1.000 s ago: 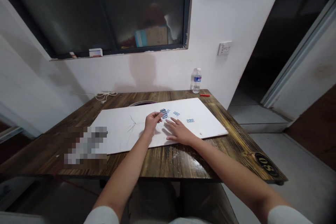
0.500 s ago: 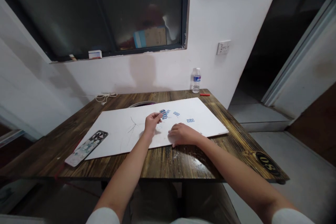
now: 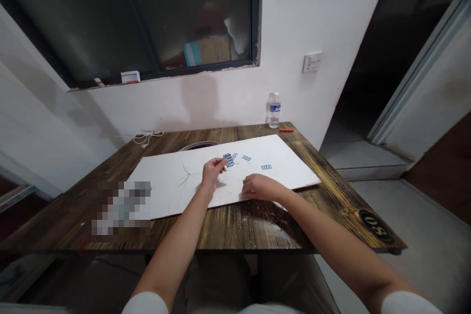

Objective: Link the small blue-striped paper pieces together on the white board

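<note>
My left hand (image 3: 214, 172) pinches a small flat striped piece (image 3: 228, 159), dark with blue edges, between thumb and fingers just above the white board (image 3: 158, 171). Right behind that piece, partly covered by it, is a smaller blue-lined shape (image 3: 235, 156). Two more blue-lined shapes, one near the middle (image 3: 246, 158) and one further right (image 3: 266, 167), show on the board; whether they are drawn or loose I cannot tell. At the board's near edge rests my right hand (image 3: 262, 187), its fingers curled in with nothing visible in them. Thin dark lines mark the board's left half.
A water bottle (image 3: 274, 112) and a red pen-like stick (image 3: 286, 130) are at the back right of the wooden table (image 3: 228, 235). A white cable (image 3: 147, 136) lies at the back left. A blurred-out patch (image 3: 121, 208) covers something at the board's left corner.
My right hand has drawn slightly to the right and curled its fingers in. The left hand keeps its place, with the striped piece turned a little. The view has shifted slightly.
</note>
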Tool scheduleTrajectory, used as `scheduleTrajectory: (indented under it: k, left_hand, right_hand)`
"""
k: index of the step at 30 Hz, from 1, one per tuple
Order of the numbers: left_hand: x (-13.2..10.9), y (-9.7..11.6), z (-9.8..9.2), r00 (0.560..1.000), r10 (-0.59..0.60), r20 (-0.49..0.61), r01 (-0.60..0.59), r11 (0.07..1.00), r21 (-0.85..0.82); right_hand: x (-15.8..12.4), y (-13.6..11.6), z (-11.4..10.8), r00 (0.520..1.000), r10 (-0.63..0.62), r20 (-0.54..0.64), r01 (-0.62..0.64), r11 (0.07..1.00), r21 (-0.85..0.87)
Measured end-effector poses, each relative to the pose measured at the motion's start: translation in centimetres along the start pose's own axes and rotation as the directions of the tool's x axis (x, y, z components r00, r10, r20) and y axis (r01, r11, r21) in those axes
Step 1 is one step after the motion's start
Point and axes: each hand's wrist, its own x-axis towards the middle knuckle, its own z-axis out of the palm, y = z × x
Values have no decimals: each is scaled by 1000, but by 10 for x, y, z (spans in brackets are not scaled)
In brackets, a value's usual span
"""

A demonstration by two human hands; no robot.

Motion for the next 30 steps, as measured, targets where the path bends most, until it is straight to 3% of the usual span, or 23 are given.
scheduleTrajectory:
  k: [3, 5, 9, 12, 14, 17, 23, 30]
  left_hand:
    - [-2, 2, 1, 999, -19, 34, 19, 1000, 20]
    - [-4, 4, 2, 997, -34, 70, 31, 998, 48]
    - [-8, 7, 5, 975, -46, 216, 15, 990, 139]
    - [-11, 7, 6, 948, -55, 314, -4, 983, 184]
    - [-11, 6, 6, 936, -58, 346, -13, 980, 197]
    - [-11, 4, 7, 918, -56, 393, -27, 979, 202]
    - [-14, 3, 11, 870, -68, 489, -39, 978, 205]
    - [-18, 3, 13, 873, -71, 483, -27, 981, 194]
  right_hand:
    - [-1, 2, -1, 990, 103, -98, -92, 990, 104]
    - [-1, 3, -2, 958, 211, -193, -168, 961, 219]
    - [1, 3, -5, 830, 466, -308, -285, 827, 484]
    - [2, 4, -6, 707, 618, -345, -296, 701, 649]
    - [2, 6, -5, 635, 678, -370, -276, 647, 711]
    - [1, 10, -1, 572, 714, -404, -284, 635, 719]
    - [3, 14, 12, 526, 694, -491, -328, 698, 636]
    - [8, 14, 20, 568, 724, -391, -201, 583, 787]
